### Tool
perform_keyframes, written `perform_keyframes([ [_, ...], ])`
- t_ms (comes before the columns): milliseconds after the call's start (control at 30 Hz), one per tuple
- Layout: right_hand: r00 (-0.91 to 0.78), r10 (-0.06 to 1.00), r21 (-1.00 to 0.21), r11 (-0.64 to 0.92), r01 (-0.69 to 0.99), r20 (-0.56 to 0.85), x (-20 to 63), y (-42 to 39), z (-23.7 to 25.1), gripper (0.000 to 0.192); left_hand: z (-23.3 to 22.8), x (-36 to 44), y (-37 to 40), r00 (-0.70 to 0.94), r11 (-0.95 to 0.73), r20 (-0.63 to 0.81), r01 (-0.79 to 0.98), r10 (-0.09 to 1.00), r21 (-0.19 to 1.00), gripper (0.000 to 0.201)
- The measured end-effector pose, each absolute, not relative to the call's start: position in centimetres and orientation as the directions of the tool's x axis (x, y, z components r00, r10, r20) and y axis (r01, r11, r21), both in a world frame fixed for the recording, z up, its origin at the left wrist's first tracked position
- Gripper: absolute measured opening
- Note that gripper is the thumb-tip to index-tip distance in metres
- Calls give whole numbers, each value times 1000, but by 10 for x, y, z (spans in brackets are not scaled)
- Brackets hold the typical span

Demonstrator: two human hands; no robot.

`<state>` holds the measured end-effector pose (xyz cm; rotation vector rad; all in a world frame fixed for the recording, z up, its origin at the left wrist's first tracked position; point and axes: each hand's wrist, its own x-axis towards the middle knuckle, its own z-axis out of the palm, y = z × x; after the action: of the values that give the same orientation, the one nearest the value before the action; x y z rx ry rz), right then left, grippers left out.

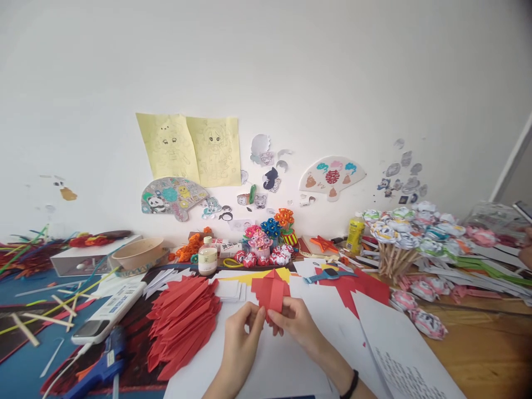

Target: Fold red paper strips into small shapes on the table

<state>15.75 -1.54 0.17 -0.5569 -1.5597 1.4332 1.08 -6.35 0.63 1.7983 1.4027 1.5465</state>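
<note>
Between my two hands is a folded piece of red paper, held above white sheets with its pointed end away from me. My left hand pinches its lower left edge between thumb and fingers. My right hand grips the lower right side, thumb on the front face; some fingertips are hidden behind the paper. Left of my hands lies a large stack of folded red paper pieces. Loose red paper sheets lie beyond my right hand, with a blue wristwatch close by.
A blue glue gun and a white power strip lie at left. A small bottle, paper flowers and a yellow bottle stand at the back. Bundled paper-wrapped sticks stand right. Part of another person's hand shows at the right edge.
</note>
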Motion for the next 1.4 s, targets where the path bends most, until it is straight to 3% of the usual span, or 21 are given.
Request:
perform_keyframes([
  [467,-484,811,-942,247,-225,328,158,-17,5,33,3,12,-65,-86,-422,504,438,859,794,34],
  [733,-436,845,-950,250,-189,309,160,-17,4,34,11,12,-67,55,-356,356,298,933,886,33],
  [1233,-429,849,-946,226,-234,309,162,-18,8,31,11,16,-66,88,-294,287,96,954,951,37],
  [1400,-422,862,-954,202,-223,281,163,-19,8,31,13,13,-65,63,-319,313,148,948,936,37],
])
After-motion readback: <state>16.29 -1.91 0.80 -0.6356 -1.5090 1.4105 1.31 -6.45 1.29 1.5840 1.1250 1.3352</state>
